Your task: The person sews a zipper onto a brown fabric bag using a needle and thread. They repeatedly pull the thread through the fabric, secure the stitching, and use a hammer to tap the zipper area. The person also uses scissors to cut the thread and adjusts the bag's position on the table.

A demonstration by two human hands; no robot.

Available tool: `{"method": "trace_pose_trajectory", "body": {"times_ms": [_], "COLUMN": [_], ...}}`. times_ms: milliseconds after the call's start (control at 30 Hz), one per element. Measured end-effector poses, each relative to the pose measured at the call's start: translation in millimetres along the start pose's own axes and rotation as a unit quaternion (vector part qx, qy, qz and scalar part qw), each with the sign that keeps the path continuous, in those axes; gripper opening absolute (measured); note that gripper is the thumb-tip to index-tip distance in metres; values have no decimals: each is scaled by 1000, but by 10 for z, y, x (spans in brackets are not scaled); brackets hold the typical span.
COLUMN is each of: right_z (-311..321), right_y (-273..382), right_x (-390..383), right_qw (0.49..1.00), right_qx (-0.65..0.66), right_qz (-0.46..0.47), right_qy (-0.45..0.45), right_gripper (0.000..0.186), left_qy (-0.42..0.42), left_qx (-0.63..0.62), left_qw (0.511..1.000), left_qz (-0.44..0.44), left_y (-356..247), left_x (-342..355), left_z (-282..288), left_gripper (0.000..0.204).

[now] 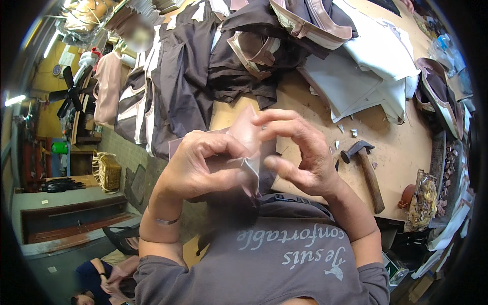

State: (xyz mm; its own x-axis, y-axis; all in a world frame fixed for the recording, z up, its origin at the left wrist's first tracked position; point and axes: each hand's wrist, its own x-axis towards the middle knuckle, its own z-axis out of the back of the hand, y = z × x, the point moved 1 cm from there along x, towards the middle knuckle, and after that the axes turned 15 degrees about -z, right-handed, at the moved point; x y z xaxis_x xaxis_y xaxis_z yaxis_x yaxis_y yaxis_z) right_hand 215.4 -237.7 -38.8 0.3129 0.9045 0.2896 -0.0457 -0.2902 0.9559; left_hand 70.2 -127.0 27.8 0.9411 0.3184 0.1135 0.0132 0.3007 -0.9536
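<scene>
Bent both elbows and held the hands close to each other before the chest, with the left hand [195, 165] turned inward, pinching a folded pinkish piece [244, 133] between thumb and forefinger. Arched the right hand [310, 152] opposite, with fingers curled and thumb and forefinger spread apart near the piece; could not tell whether either fingertip touched it. Had ahead and to the right a tan surface [406, 173] bearing a hammer [369, 175], white scraps [354, 132], pale sheets [376, 81] and dark brown panels [183, 71]. Had in the room at left a black fan [71, 92], a woven basket [107, 173] and, lower down, another person [94, 274]. Held the piece between both hands, by the near edge of the surface, with its long axis running away from the body, a pointed corner aimed forward and a pale edge showing beside the left thumb.
</scene>
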Motion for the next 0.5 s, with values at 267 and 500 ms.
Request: {"method": "trace_pose_trajectory", "body": {"times_ms": [267,500], "right_z": [28,-16], "right_y": [105,63], "right_x": [-7,-75], "right_qw": [984,955], "right_qx": [-148,-273], "right_qz": [87,110], "right_qy": [37,-22], "right_gripper": [21,22], "left_qy": [56,27], "left_qx": [66,-11], "left_qw": [996,998], "left_qz": [7,62], "left_y": [-85,28], "left_x": [10,6], "left_z": [14,-63], "left_gripper": [12,11]}}
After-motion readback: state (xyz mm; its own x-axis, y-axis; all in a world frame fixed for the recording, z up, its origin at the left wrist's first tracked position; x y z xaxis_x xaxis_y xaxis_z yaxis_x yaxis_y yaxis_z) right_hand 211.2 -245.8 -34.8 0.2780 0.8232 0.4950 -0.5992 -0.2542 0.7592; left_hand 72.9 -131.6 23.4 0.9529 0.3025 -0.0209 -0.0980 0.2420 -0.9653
